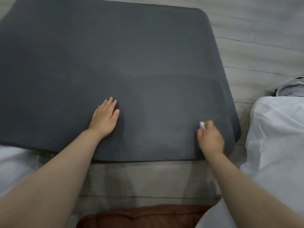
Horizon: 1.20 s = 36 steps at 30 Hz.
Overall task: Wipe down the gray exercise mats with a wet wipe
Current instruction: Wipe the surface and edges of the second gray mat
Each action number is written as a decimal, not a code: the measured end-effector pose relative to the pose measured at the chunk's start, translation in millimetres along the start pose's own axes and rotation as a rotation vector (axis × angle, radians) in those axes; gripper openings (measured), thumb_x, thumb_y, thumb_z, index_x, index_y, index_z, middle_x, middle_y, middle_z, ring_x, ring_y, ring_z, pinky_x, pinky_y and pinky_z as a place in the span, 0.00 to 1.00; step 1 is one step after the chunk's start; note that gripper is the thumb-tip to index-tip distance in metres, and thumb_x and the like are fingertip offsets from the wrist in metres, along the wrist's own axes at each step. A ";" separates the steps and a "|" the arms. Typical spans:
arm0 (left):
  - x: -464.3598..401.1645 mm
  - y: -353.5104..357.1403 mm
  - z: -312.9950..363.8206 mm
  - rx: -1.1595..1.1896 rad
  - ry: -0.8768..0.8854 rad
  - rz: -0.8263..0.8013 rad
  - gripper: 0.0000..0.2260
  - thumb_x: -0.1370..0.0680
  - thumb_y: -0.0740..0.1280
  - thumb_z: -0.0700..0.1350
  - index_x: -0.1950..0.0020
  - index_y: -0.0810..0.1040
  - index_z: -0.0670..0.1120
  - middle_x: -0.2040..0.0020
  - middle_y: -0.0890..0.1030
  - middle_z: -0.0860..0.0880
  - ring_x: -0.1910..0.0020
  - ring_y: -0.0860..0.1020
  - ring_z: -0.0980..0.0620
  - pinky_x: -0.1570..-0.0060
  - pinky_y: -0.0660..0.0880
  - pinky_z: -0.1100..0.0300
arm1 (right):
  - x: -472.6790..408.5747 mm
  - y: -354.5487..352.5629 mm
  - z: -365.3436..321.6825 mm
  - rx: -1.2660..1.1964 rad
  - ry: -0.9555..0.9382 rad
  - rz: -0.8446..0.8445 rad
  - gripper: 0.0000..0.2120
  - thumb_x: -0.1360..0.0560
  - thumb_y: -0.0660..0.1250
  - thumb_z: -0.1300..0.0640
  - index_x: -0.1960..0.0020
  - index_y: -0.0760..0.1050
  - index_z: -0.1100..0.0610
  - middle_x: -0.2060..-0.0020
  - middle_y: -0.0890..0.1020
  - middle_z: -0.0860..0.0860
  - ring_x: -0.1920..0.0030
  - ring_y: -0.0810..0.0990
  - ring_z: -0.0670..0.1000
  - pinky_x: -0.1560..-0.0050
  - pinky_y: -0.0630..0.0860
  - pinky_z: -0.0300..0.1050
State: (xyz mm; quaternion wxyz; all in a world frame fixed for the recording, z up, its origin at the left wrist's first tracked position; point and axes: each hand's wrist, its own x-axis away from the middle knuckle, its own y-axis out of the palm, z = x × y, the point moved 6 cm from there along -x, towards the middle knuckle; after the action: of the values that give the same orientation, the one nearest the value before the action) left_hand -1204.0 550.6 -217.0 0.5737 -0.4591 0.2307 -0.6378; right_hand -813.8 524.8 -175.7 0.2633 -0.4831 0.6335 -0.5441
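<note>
The left hand [105, 117] lay flat and open on the gray mat [115, 63]. The right hand [210, 139] gripped a bunched wet wipe [202, 124] near the mat's right edge. The mat's long axis ran off-frame left.

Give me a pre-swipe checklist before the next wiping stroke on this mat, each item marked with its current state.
1. Wet wipe gripped in right hand: ok.
2. Left hand flat on the gray exercise mat, steadying it: ok.
3. Mat lying flat on the floor: ok.
4. Path ahead free of objects: ok.
5. Wipe still damp: cannot tell.
6. Far half already wiped: cannot tell.
</note>
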 end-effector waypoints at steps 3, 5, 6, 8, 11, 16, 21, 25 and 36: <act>-0.5 -1.7 0.4 0.027 0.006 -0.006 0.23 0.14 0.51 0.50 0.20 0.57 0.46 0.19 0.53 0.50 0.20 0.49 0.52 0.22 0.46 0.55 | -22.5 -28.6 53.7 -0.036 0.269 0.107 0.10 0.22 0.59 0.58 0.48 0.68 0.65 0.49 0.78 0.69 0.48 0.77 0.68 0.51 0.73 0.56; -1.3 -3.7 0.8 0.056 -0.002 -0.013 0.22 0.14 0.51 0.49 0.20 0.58 0.46 0.19 0.53 0.50 0.20 0.50 0.51 0.22 0.46 0.56 | -10.4 -0.6 -0.3 0.002 0.131 0.062 0.09 0.23 0.60 0.57 0.48 0.69 0.63 0.50 0.80 0.66 0.49 0.79 0.66 0.54 0.74 0.53; -1.4 -4.4 1.1 0.061 -0.007 -0.015 0.22 0.14 0.51 0.49 0.20 0.58 0.46 0.19 0.54 0.50 0.20 0.50 0.52 0.22 0.46 0.56 | 4.6 24.4 -42.9 0.018 -0.007 0.000 0.09 0.23 0.60 0.56 0.48 0.70 0.61 0.52 0.80 0.64 0.51 0.80 0.65 0.57 0.73 0.50; 0.9 -5.1 2.0 0.061 -0.010 -0.031 0.22 0.14 0.51 0.50 0.20 0.58 0.46 0.19 0.53 0.50 0.20 0.49 0.52 0.23 0.45 0.57 | 68.8 81.2 -140.1 0.078 -0.404 -0.225 0.08 0.22 0.58 0.55 0.48 0.72 0.58 0.52 0.80 0.59 0.52 0.80 0.62 0.62 0.68 0.47; 3.5 -5.6 0.7 0.110 -0.009 -0.053 0.22 0.14 0.51 0.49 0.21 0.59 0.46 0.19 0.53 0.50 0.20 0.49 0.52 0.23 0.45 0.58 | 175.1 115.5 -232.0 0.092 -0.857 -0.511 0.09 0.20 0.57 0.57 0.45 0.71 0.60 0.50 0.80 0.59 0.50 0.79 0.61 0.60 0.69 0.50; 3.9 -6.1 -4.5 0.149 0.007 -0.051 0.21 0.14 0.53 0.47 0.21 0.61 0.45 0.19 0.55 0.50 0.20 0.50 0.52 0.25 0.45 0.61 | 76.1 65.1 -127.0 0.082 -0.546 -0.207 0.08 0.21 0.59 0.53 0.49 0.72 0.57 0.53 0.81 0.59 0.51 0.80 0.62 0.57 0.74 0.52; 6.7 -1.6 -1.0 0.017 0.016 -0.043 0.23 0.14 0.52 0.49 0.19 0.56 0.47 0.19 0.51 0.51 0.20 0.48 0.53 0.23 0.45 0.56 | -18.1 -36.5 68.4 0.054 0.268 0.145 0.11 0.21 0.58 0.56 0.46 0.67 0.65 0.47 0.78 0.69 0.46 0.77 0.69 0.49 0.73 0.57; 6.0 -3.9 0.6 0.047 0.010 -0.042 0.23 0.14 0.51 0.49 0.20 0.56 0.47 0.19 0.52 0.51 0.20 0.48 0.53 0.23 0.45 0.57 | 7.3 13.9 -15.5 0.018 -0.067 0.032 0.07 0.23 0.61 0.58 0.51 0.69 0.63 0.56 0.79 0.67 0.54 0.79 0.68 0.59 0.72 0.53; 5.3 -4.1 -1.5 0.096 0.003 -0.067 0.22 0.14 0.52 0.48 0.20 0.58 0.47 0.19 0.53 0.51 0.20 0.48 0.53 0.22 0.45 0.57 | 78.8 56.1 -121.8 0.015 -0.813 0.016 0.05 0.31 0.71 0.61 0.61 0.74 0.58 0.71 0.78 0.57 0.70 0.78 0.60 0.70 0.72 0.47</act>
State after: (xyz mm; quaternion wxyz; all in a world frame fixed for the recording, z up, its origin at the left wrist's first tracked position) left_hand -1207.0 546.2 -212.6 0.5733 -0.4373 0.1853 -0.6677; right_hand -967.8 503.7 -180.7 0.5001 -0.6519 0.4777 -0.3111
